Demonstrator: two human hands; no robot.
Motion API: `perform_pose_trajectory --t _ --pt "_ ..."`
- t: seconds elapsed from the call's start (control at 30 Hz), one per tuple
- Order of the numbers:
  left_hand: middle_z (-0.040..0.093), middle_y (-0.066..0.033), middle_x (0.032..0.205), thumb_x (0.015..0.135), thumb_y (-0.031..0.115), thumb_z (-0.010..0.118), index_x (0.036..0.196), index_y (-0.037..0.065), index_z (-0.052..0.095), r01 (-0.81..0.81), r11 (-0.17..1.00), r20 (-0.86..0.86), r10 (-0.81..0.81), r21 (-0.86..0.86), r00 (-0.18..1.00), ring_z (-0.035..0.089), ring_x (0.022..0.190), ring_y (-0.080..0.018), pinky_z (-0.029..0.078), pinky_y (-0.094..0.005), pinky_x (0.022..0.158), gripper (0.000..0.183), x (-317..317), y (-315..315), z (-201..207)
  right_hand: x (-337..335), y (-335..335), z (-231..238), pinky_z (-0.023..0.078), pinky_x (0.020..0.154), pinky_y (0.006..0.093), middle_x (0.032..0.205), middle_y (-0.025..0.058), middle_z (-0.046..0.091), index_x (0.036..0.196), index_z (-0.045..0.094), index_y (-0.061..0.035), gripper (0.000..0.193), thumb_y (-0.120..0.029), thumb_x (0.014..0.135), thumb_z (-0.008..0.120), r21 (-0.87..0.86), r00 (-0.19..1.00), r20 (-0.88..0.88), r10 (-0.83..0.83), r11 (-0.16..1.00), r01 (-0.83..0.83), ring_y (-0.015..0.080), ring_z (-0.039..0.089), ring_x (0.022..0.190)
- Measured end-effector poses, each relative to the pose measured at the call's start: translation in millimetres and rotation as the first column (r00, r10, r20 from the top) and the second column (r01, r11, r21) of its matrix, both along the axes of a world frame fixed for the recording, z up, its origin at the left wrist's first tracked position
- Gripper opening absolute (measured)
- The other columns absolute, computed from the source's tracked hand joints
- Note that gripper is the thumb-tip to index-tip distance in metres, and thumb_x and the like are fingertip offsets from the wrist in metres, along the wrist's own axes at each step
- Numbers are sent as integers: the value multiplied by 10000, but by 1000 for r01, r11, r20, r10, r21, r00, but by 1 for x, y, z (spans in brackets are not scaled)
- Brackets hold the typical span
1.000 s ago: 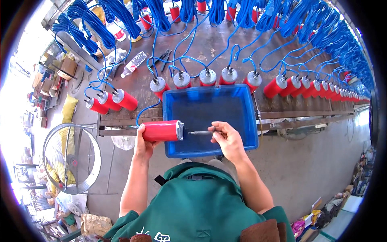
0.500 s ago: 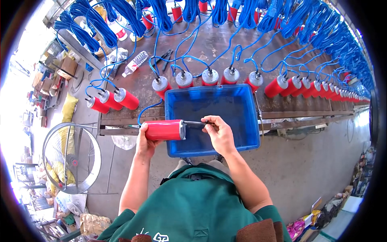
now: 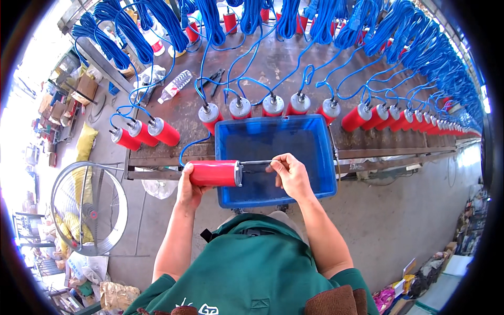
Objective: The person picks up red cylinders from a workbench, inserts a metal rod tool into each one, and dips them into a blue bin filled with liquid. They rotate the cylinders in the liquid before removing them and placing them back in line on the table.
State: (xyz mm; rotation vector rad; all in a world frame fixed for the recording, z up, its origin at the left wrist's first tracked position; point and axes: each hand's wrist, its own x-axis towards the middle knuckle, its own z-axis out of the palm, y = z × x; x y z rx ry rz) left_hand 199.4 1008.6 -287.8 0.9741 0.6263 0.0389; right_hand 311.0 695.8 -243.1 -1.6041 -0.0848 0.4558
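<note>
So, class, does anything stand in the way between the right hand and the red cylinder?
Nothing visible blocks the way: only the thin rod, pinched in the right hand, extends across to the end of the red cylinder in the left hand. The blue tub shows behind that gap.

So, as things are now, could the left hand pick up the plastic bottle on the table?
Probably not: the left hand is wrapped around a red cylinder, and the plastic bottle lies farther back on the table. The gap between the other red cylinders looks free, though.
</note>
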Motion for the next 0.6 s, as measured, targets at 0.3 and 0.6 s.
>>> perform_pose_trajectory --t 0.3,0.6 --pt "754 -126 1207 955 631 684 1314 83 617 -25 999 -2 25 30 1000 770 1033 -250 660 -406 824 659 1 -4 1 7 -2 -29 420 547 279 638 3 575 817 596 -67 609 -573 1138 482 -121 991 72 116 987 -107 87 539 569" --pt "735 -138 1261 972 594 683 1340 94 604 -25 999 23 24 26 999 753 1122 -287 654 -459 920 626 1 -6 5 10 -13 -33 398 469 268 630 5 513 700 466 -110 621 -539 1148 485 208 928 -277 249 958 -195 110 488 486"
